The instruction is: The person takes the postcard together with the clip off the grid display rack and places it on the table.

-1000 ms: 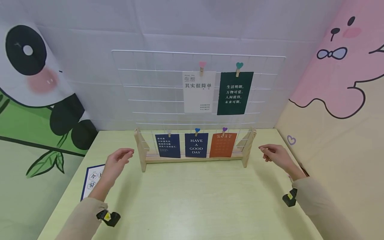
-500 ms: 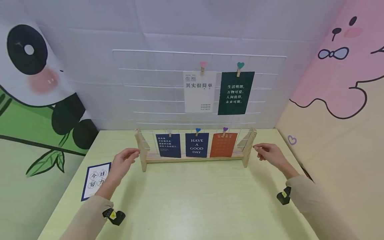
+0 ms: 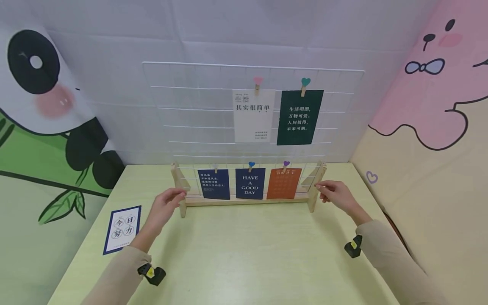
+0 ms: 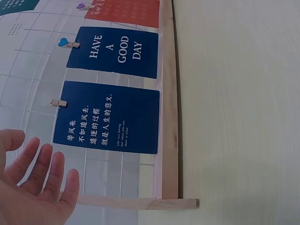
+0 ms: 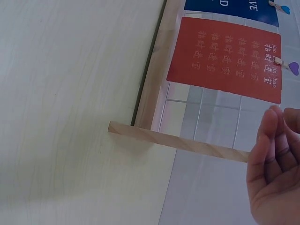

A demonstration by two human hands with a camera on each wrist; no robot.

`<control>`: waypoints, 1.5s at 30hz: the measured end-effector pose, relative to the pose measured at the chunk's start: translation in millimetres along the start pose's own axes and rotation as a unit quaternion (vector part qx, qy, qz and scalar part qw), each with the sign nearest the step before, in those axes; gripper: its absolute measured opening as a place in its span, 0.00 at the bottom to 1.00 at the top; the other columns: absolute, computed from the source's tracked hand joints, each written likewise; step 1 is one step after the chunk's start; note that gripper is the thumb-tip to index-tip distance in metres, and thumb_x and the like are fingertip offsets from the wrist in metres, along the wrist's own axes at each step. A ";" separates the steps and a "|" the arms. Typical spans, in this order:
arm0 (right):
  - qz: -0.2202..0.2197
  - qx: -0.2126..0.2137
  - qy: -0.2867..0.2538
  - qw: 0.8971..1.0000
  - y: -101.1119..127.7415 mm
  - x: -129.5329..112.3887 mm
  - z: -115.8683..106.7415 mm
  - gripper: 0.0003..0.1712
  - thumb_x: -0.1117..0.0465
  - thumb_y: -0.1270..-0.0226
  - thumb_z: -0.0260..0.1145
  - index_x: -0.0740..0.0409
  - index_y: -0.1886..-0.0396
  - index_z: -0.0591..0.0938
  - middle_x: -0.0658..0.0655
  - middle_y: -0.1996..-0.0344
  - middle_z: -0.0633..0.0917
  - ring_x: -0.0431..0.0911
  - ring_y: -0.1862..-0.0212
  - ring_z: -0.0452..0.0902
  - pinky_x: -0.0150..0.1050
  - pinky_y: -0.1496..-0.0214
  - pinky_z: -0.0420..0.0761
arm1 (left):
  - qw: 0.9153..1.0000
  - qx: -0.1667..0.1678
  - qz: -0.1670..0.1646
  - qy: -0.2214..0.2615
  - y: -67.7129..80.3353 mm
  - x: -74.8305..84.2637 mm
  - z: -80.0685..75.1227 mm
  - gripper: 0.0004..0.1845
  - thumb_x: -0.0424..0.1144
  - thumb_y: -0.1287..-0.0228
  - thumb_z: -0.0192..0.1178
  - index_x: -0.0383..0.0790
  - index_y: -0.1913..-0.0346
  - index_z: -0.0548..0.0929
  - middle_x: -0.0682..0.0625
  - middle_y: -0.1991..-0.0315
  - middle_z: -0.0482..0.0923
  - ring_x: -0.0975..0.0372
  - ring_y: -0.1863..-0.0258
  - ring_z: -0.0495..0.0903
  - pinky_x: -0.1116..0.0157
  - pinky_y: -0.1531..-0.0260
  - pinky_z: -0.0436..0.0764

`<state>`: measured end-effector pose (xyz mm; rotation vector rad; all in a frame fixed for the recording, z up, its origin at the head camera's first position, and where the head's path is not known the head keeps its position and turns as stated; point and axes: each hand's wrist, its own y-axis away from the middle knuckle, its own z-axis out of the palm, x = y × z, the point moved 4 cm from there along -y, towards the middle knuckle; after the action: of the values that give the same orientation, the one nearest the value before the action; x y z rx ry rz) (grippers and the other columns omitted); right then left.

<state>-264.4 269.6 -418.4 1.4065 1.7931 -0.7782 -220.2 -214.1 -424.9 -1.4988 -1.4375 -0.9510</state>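
— pale green tabletop under cartoon walls, head view: where's the white wire grid panel in its light wooden stand?

— upright at the table's back, long axis running left to right. left hand is at the left foot, right hand at the right foot, about equally near.

— left wrist view?

— fingers straight and relaxed, holding nothing, just beside the wooden foot; contact unclear.

— right wrist view?

— fingers loosely curled, holding nothing, beside the other foot, below the orange card.

right hand: fingers loosely curled, beside the wooden foot
orange card: clipped on wire grid
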 end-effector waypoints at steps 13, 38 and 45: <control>0.019 -0.012 0.003 1.000 -3.8 -5.9 9.1 0.17 0.61 0.34 0.54 0.70 0.53 0.75 0.66 0.72 0.78 0.48 0.74 0.72 0.34 0.72 0.77 | 1.000 -0.017 -0.012 -0.001 2.8 3.6 9.6 0.20 0.45 0.35 0.49 0.32 0.49 0.72 0.40 0.50 0.71 0.54 0.52 0.69 0.58 0.52 0.70; -0.013 -0.031 -0.003 0.999 -11.7 -29.4 24.7 0.14 0.61 0.35 0.55 0.66 0.55 0.77 0.61 0.75 0.78 0.48 0.74 0.72 0.35 0.72 0.77 | 0.999 -0.035 0.005 -0.005 0.2 13.6 28.1 0.18 0.44 0.36 0.51 0.32 0.52 0.75 0.41 0.55 0.74 0.53 0.56 0.71 0.58 0.57 0.72; -0.029 -0.033 -0.008 0.999 -14.4 -37.1 30.8 0.17 0.61 0.35 0.55 0.71 0.54 0.75 0.62 0.74 0.78 0.50 0.73 0.73 0.34 0.72 0.77 | 0.999 -0.038 0.002 0.000 -0.4 19.3 33.0 0.20 0.46 0.36 0.51 0.32 0.50 0.74 0.39 0.54 0.73 0.53 0.56 0.71 0.56 0.56 0.72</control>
<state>-267.7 221.4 -404.6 1.3068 1.8384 -0.7506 -220.2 -176.3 -419.1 -1.5560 -1.4118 -1.0129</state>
